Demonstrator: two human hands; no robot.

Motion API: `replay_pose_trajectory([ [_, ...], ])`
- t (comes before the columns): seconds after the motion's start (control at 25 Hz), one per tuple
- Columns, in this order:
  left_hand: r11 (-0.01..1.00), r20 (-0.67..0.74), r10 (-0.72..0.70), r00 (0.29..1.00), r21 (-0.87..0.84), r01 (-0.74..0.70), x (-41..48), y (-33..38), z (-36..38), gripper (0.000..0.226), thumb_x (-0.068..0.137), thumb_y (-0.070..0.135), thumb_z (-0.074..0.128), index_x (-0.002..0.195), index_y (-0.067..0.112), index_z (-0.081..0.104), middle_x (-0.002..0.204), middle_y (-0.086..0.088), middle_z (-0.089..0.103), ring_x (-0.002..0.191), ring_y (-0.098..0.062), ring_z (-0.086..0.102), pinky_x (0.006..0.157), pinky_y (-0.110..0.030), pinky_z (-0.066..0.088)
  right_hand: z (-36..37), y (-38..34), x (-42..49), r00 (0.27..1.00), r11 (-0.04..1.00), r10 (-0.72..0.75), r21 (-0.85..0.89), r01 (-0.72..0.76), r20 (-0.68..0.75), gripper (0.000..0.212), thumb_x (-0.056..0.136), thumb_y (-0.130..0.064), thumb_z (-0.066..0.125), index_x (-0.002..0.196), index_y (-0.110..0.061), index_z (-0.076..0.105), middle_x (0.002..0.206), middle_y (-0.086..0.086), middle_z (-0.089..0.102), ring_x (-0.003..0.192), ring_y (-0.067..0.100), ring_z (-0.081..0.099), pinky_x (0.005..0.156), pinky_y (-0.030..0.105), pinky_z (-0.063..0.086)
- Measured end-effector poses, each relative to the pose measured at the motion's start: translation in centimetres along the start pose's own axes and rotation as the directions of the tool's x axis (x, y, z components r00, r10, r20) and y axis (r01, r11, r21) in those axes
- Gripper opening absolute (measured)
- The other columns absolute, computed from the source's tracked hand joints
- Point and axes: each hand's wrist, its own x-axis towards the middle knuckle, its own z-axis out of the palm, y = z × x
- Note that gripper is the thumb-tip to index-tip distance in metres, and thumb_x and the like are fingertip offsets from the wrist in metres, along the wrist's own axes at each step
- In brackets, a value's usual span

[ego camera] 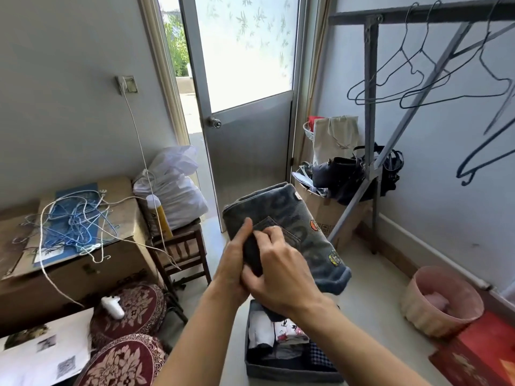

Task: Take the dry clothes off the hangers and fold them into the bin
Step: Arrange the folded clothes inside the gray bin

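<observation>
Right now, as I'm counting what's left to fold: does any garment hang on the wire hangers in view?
No, the wire hangers on the rack all hang bare.

Folded grey jeans [289, 213] w/ patches over bin [289, 370]

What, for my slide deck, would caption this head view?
Folded jeans held by the left hand and right hand above the clothes bin, beside bare hangers.
</observation>
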Motion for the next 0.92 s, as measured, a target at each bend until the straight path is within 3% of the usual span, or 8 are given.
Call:
replay_pose_trajectory([
  [0.08, 0.996, 0.019, -0.062, 0.998, -0.068, 0.063, 1.3, -0.2, -1.2, 0.043, 0.092, 0.045, 0.053, 0.09, 0.01, 0.078, 0.092, -0.011, 0.075, 0.079, -0.023, 0.072, 0.072, -0.033, 0.06, 0.0, 1.6, 1.1, 1.0, 0.995, 0.015, 0.098, -0.013, -0.026, 0.052, 0.09, -0.035, 0.051, 0.138, -0.017, 0.043, 0.126, 0.005, 0.055, 0.102, 0.028, 0.063, 0.085, 0.036, 0.051],
  [0.2, 0.985, 0.0, -0.152, 0.988, -0.078, 0.151, 3.3, -0.4, -2.1, 0.052, 0.093, 0.049, 0.048, 0.095, 0.008, 0.079, 0.105, -0.017, 0.074, 0.091, -0.028, 0.073, 0.082, -0.039, 0.057, -0.6, 5.8, 4.1, 0.973, 0.988, 0.142, 0.092, -0.127, -0.184, 0.045, 0.096, -0.038, 0.05, 0.139, -0.024, 0.041, 0.124, 0.001, 0.062, 0.1, 0.027, 0.066, 0.072, 0.03, 0.042],
  [0.32, 0.985, -0.041, -0.154, 0.987, -0.078, 0.151, 6.4, -0.7, -2.6, 0.059, 0.089, 0.054, 0.05, 0.116, 0.005, 0.07, 0.118, -0.02, 0.069, 0.109, -0.034, 0.067, 0.096, -0.046, 0.049, 0.2, 11.3, 7.4, 0.945, 0.955, 0.29, -0.025, -0.297, -0.148, 0.049, 0.091, -0.057, 0.05, 0.132, -0.031, 0.047, 0.12, -0.005, 0.056, 0.105, 0.022, 0.061, 0.075, 0.032, 0.043],
  [0.4, 0.982, -0.036, -0.164, 0.986, -0.105, 0.159, 9.1, -1.4, -3.1, 0.064, 0.086, 0.056, 0.051, 0.122, 0.004, 0.066, 0.122, -0.021, 0.067, 0.114, -0.036, 0.064, 0.098, -0.047, 0.047, 1.7, 15.1, 9.3, 0.923, 0.912, 0.383, 0.175, -0.371, -0.044, 0.066, 0.076, -0.072, 0.055, 0.128, -0.031, 0.052, 0.116, -0.005, 0.053, 0.109, 0.016, 0.056, 0.089, 0.037, 0.048],
  [0.52, 0.969, -0.02, -0.205, 0.979, -0.146, 0.2, 14.2, -3.2, -3.8, 0.068, 0.084, 0.057, 0.051, 0.122, 0.003, 0.066, 0.126, -0.023, 0.064, 0.113, -0.037, 0.064, 0.097, -0.047, 0.047, 4.3, 20.0, 11.3, 0.83, 0.553, 0.425, 0.622, -0.554, 0.362, 0.082, 0.059, -0.076, 0.065, 0.124, -0.026, 0.058, 0.122, 0.001, 0.065, 0.109, 0.014, 0.063, 0.098, 0.035, 0.049],
  [0.64, 0.967, 0.0, -0.238, 0.971, -0.092, 0.237, 19.8, -5.1, -4.6, 0.066, 0.087, 0.06, 0.047, 0.115, 0.006, 0.072, 0.124, -0.022, 0.065, 0.107, -0.035, 0.067, 0.091, -0.044, 0.054, 6.6, 24.2, 12.5, 0.714, 0.179, 0.31, 0.699, -0.692, 0.628, 0.051, 0.069, -0.051, 0.073, 0.106, -0.016, 0.071, 0.112, 0.013, 0.072, 0.102, 0.026, 0.069, 0.092, 0.041, 0.055],
  [0.8, 0.962, -0.043, -0.241, 0.969, 0.123, 0.245, 27.8, -6.7, -4.8, 0.07, 0.09, 0.068, 0.041, 0.119, 0.011, 0.067, 0.118, -0.016, 0.07, 0.105, -0.028, 0.068, 0.088, -0.038, 0.056, 10.9, 29.8, 15.2, 0.709, 0.044, 0.364, 0.75, -0.66, 0.604, 0.06, 0.067, -0.04, 0.081, 0.114, -0.005, 0.067, 0.115, 0.021, 0.069, 0.099, 0.032, 0.068, 0.09, 0.044, 0.056],
  [0.92, 0.909, -0.153, -0.187, 0.97, 0.347, 0.23, 33.2, -8.7, -6.1, 0.085, 0.069, 0.079, 0.061, 0.123, 0.014, 0.063, 0.116, -0.011, 0.071, 0.106, -0.027, 0.069, 0.097, -0.044, 0.052, 15.4, 33.5, 16.3, 0.7, 0.032, 0.49, 0.792, -0.61, 0.519, 0.054, 0.075, -0.036, 0.073, 0.114, 0.001, 0.066, 0.112, 0.022, 0.07, 0.096, 0.031, 0.07, 0.088, 0.043, 0.056],
])
